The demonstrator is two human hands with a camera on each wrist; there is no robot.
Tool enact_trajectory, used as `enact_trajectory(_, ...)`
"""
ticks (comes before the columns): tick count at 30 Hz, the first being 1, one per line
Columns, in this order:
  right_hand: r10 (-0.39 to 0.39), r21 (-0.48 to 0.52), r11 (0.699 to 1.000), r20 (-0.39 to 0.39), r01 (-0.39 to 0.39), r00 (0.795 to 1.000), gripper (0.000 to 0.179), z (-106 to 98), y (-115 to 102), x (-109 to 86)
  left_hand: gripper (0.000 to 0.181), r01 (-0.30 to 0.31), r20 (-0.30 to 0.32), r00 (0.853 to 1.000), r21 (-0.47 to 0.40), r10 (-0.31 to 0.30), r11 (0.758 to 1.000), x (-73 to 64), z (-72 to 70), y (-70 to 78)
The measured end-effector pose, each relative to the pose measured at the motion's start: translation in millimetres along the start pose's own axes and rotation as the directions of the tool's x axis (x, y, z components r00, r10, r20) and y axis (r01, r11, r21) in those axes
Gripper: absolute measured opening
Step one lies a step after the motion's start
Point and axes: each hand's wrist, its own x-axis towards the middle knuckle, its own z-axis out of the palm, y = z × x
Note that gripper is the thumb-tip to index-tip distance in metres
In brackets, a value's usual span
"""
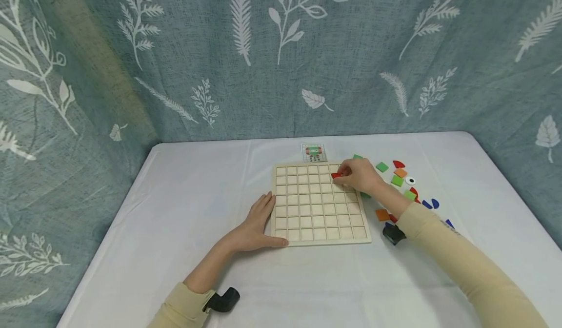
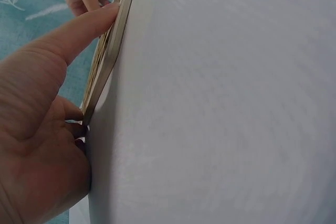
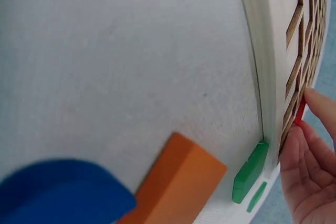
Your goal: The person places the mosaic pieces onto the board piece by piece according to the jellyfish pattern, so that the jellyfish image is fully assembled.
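Observation:
A square wooden grid board (image 1: pixel 322 243) lies flat on the white table. My right hand (image 1: pixel 361 175) is over its upper right part, and thumb and fingers pinch a small red piece (image 1: pixel 335 175). In the right wrist view the red piece (image 3: pixel 301 110) stands between the fingertips, right at the grid's dividers. My left hand (image 1: pixel 258 225) rests along the board's left side, thumb on the near left corner. The left wrist view shows the left thumb (image 2: pixel 86 31) laid on the board's edge (image 2: pixel 107 64).
Beyond the board lies a small pattern card (image 1: pixel 313 152). To its right are scattered several pieces: an orange square (image 1: pixel 382 215), a green square (image 1: pixel 382 167), a red piece (image 1: pixel 398 164), a blue piece (image 1: pixel 435 203) and a white disc with a black dot (image 1: pixel 410 180).

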Motion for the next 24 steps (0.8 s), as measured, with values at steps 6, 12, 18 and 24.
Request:
enact_trajectory(6,-0.008,0.0,1.0,-0.014,0.008,1.0,0.026,1,2,-1.1,0.117,-0.001,0.0,1.0,0.006,0.001,1.0,-0.2,0.4,-1.3)
enact_trajectory(12,-0.022,0.017,1.0,-0.012,0.022,1.0,0.023,2,3,-3.3,0.118,-0.002,0.0,1.0,0.012,0.002,1.0,-0.3,0.4,-1.4)
enact_trajectory(18,-0.07,-0.002,0.998,-0.024,0.07,0.997,0.02,2,3,-5.5,0.118,0.004,0.003,1.0,0.011,-0.004,1.0,0.1,0.2,-1.6)
enact_trajectory(24,-0.077,0.014,0.997,-0.057,0.077,0.995,0.023,-3,11,-11.7,0.117,-0.004,0.001,1.0,0.007,0.004,1.0,0.2,-0.4,-2.3)
